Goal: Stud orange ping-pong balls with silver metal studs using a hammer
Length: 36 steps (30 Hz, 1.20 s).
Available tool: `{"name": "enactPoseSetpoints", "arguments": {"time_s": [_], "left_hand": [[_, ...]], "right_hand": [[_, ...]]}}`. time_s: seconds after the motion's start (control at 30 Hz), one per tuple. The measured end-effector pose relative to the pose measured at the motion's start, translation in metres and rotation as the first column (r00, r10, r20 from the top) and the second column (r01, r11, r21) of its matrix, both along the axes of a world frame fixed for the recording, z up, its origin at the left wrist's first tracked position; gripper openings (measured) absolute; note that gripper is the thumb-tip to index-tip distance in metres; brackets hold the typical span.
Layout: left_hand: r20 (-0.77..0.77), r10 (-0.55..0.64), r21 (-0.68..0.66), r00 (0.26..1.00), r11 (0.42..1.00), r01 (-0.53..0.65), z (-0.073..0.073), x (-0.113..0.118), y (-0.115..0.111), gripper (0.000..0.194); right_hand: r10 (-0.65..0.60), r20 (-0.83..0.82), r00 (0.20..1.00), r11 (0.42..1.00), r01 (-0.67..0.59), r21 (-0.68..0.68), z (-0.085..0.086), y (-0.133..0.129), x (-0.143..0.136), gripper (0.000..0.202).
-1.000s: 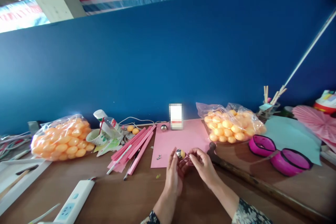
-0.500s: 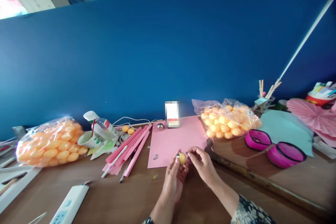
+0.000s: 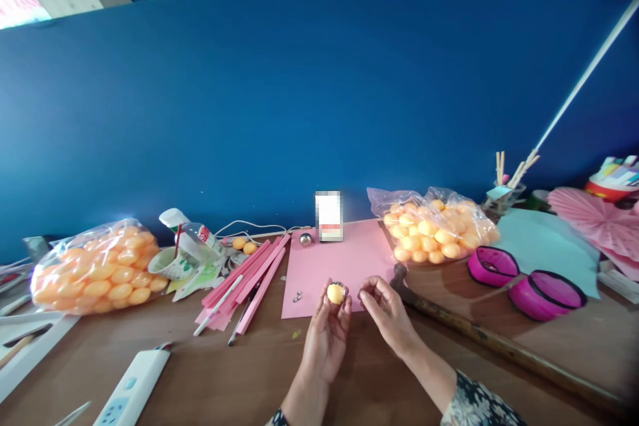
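Seemingly for a closer look, the left hand (image 3: 327,339) pinched a small orange ball (image 3: 335,293) at its fingertips, raised above the pink paper sheet (image 3: 344,259), while the right hand (image 3: 387,313) hovered beside it, fingertips pressed together, apparently on nothing.

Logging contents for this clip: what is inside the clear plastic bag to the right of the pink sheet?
The clear plastic bag is packed with small orange balls, like the orange ball in the left hand. Those deeper inside are covered by the outer ones.
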<state>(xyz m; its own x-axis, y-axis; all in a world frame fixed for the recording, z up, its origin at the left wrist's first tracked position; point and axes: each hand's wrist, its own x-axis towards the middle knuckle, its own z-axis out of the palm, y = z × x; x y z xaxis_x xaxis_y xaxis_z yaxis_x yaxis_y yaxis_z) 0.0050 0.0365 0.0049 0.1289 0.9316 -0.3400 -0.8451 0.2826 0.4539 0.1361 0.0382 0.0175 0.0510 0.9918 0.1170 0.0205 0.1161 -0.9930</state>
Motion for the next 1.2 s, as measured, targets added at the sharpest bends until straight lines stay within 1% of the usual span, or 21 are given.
{"name": "enactPoseSetpoints", "arguments": {"time_s": [0.1,0.2,0.33,0.5,0.7,0.83,1.03,1.2], "left_hand": [[0.035,-0.018,-0.025,0.999,1.000,0.019,0.0034,-0.0026,0.0014,0.029],[0.025,-0.020,-0.049,0.999,0.999,0.022,0.0043,-0.0027,0.0022,0.027],[0.010,-0.012,-0.070,1.000,0.997,0.013,0.0027,-0.0007,0.0018,0.028],[-0.035,0.011,-0.002,0.999,1.000,-0.011,0.0002,0.0007,-0.0010,0.035],[-0.099,0.009,0.074,0.995,0.997,-0.002,-0.0017,0.0011,-0.0023,0.045],[-0.154,0.001,0.090,0.988,0.996,0.013,-0.0030,0.0020,-0.0028,0.049],[-0.261,0.032,0.120,0.965,0.993,0.000,-0.0051,0.0039,-0.0046,0.054],[-0.341,0.012,0.139,0.940,0.990,0.038,-0.0051,0.0053,-0.0067,0.053]], "right_hand": [[0.009,0.020,1.000,1.000,-0.009,0.005,-0.0006,0.0000,0.0002,0.025],[-0.004,0.040,0.999,1.000,0.004,0.003,-0.0017,0.0003,-0.0005,0.026],[-0.021,0.048,0.999,1.000,0.021,0.016,-0.0035,0.0009,-0.0013,0.023],[-0.028,0.055,0.998,0.999,0.027,0.023,-0.0050,0.0012,-0.0008,0.020],[-0.026,0.048,0.999,1.000,0.025,0.018,-0.0054,0.0008,-0.0008,0.019],[-0.008,0.038,0.999,1.000,0.008,0.006,-0.0038,0.0002,-0.0017,0.021],[0.048,-0.068,0.997,0.999,-0.047,0.025,-0.0034,-0.0002,-0.0043,0.017],[0.064,-0.063,0.996,0.998,-0.064,-0.006,-0.0068,-0.0007,-0.0063,0.018]]}}
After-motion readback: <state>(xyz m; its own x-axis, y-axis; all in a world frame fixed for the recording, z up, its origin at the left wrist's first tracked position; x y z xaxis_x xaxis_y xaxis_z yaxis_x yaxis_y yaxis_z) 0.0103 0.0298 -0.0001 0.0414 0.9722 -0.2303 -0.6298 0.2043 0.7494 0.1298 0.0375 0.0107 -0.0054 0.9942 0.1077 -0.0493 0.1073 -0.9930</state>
